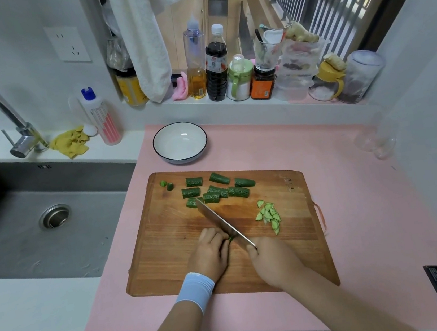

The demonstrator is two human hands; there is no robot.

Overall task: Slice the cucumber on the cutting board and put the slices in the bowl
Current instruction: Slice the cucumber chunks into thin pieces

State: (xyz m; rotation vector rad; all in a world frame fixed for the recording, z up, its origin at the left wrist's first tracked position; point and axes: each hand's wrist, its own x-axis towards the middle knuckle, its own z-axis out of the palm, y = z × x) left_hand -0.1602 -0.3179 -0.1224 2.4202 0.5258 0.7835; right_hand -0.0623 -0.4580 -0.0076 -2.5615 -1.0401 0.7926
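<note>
Cucumber piece (231, 238) pinned at the front middle of the cutting board (162, 256) under the curled fingers of the left hand (209, 252) (only a sliver of dark green showing, so can't tell its long axis). Right hand (274, 260) wrapped round the knife (220, 220), blade running diagonally, tip toward the far left. Dark, bumpy-skinned chunks (215, 189) lying mostly crosswise along the back. Pale slices (269, 215) heaped right of the blade. White bowl (180, 142) just behind the board.
</note>
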